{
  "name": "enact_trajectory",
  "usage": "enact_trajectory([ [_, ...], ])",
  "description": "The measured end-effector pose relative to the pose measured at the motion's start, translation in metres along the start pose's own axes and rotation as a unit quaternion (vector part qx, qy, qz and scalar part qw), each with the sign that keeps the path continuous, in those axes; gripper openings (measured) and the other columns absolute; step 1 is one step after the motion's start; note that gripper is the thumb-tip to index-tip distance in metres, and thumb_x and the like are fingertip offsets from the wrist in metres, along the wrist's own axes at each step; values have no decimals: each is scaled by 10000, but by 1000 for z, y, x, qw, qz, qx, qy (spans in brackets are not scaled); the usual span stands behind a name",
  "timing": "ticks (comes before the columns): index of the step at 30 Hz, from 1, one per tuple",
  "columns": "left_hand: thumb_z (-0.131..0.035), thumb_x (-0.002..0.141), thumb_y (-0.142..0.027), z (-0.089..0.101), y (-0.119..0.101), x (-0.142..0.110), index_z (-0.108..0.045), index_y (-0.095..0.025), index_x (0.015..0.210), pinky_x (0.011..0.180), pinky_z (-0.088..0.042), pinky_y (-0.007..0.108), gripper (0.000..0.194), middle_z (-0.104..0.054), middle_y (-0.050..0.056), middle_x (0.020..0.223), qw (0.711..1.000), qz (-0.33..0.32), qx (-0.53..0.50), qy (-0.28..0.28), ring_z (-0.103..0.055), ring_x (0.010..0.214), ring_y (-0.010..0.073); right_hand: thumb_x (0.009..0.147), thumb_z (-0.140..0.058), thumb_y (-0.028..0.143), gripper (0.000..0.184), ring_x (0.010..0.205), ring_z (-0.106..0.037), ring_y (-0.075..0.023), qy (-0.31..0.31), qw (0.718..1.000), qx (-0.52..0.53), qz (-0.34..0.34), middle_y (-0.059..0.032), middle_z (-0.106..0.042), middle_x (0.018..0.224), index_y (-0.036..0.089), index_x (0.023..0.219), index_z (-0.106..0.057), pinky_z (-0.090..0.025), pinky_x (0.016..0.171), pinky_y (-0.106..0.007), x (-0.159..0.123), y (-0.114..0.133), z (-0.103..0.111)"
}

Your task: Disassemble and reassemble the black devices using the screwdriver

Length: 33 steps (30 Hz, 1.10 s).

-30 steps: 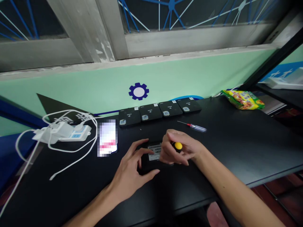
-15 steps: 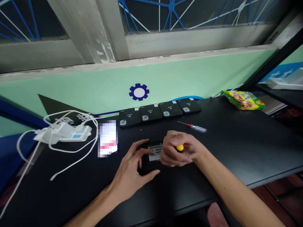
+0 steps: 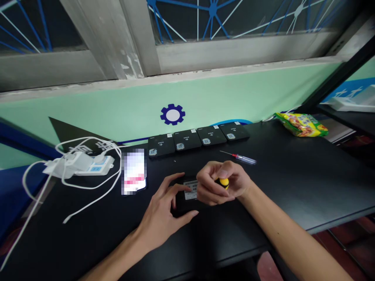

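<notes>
Fingers of the right hand (image 3: 215, 185) have shifted around the yellow-ended handle (image 3: 224, 182), staying closed on it. The left hand (image 3: 158, 214) barely changes, half open and bracing the black device (image 3: 181, 203) on the surface (image 3: 293, 175), so the work apparently continues there. The device's white label (image 3: 191, 195) carries print too small to read; no brand is legible.
</notes>
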<state>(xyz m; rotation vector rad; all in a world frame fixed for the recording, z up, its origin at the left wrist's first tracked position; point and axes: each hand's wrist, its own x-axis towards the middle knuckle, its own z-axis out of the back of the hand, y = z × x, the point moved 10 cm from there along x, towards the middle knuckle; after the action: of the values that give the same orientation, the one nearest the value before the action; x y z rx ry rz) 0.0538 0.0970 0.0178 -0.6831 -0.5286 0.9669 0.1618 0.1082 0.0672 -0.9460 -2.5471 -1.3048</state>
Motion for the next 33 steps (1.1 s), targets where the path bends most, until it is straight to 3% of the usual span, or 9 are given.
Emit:
enact_trajectory([
  [2, -904, 869, -305, 0, -1, 0, -717, -330, 1246, 595, -616, 324, 422, -539, 73, 1624, 1000, -1, -2, 4, -558, 621, 81, 1007, -550, 434, 512, 397, -381, -128, -12, 999, -35, 9, 11, -458, 417, 172, 573, -619, -342, 499, -294, 0, 1, 2],
  [5, -903, 873, -299, 0, 0, 0, -713, -333, 1255, 610, -617, 333, 428, -531, 68, 1627, 1000, -2, 1, 7, -555, 630, 84, 1082, -492, 410, 561, 339, -245, -85, -20, 999, -36, 1, 78, -333, 385, 129, 630, -672, -307, 504, -288, 0, -1, 3],
  [7, -906, 869, -293, 0, 1, -1, -710, -334, 1256, 605, -612, 330, 435, -527, 63, 1618, 1000, 0, 1, 4, -558, 630, 82, 1078, -486, 434, 517, 332, -185, -70, -15, 1000, -13, -4, 112, -300, 405, 118, 720, -684, -303, 521, -287, 0, -1, 2],
  [10, -912, 861, -302, -1, 2, -1, -705, -336, 1265, 588, -603, 322, 456, -529, 59, 1596, 1000, 1, -2, 2, -575, 638, 86, 996, -542, 458, 356, 373, -203, -87, 3, 1000, 27, -7, 116, -341, 467, 149, 849, -642, -304, 538, -287, -1, -1, -2],
  [15, -906, 866, -299, -2, 4, -1, -698, -346, 1281, 597, -603, 329, 466, -522, 51, 1599, 1000, 5, 1, 6, -572, 643, 85, 909, -578, 353, 179, 399, -241, -105, 29, 998, 49, -19, 88, -429, 485, 179, 878, -602, -293, 536, -281, -1, -2, -6],
  [20, -898, 875, -303, -1, 2, -1, -705, -333, 1261, 618, -611, 342, 433, -522, 49, 1621, 1000, 7, 1, 8, -559, 642, 86, 1000, -506, 378, 425, 429, -389, -134, 5, 1000, -2, 27, 6, -465, 439, 169, 647, -616, -360, 539, -291, 0, 5, -1],
  [25, -912, 867, -315, -2, 3, -1, -711, -341, 1255, 648, -622, 353, 438, -522, 39, 1617, 1000, 4, 6, 9, -560, 644, 85, 1096, -483, 449, 556, 382, -280, -88, -14, 1000, -28, -3, 48, -410, 444, 110, 699, -677, -283, 495, -276, -1, -2, 2],
  [28, -916, 859, -311, -2, 5, -2, -699, -350, 1274, 653, -621, 353, 470, -522, 39, 1595, 1000, 4, 8, 5, -555, 635, 78, 1017, -561, 522, 432, 421, -266, -102, -15, 1000, 17, -13, 86, -373, 479, 137, 842, -649, -304, 523, -276, 0, -3, 1],
  [33, -912, 857, -304, -2, 3, -1, -693, -356, 1290, 665, -624, 354, 488, -528, 37, 1574, 1000, -2, 9, 5, -556, 641, 78, 935, -586, 373, 210, 431, -263, -99, 16, 999, 51, -12, 87, -413, 526, 164, 914, -599, -308, 547, -270, 1, -2, -6],
])
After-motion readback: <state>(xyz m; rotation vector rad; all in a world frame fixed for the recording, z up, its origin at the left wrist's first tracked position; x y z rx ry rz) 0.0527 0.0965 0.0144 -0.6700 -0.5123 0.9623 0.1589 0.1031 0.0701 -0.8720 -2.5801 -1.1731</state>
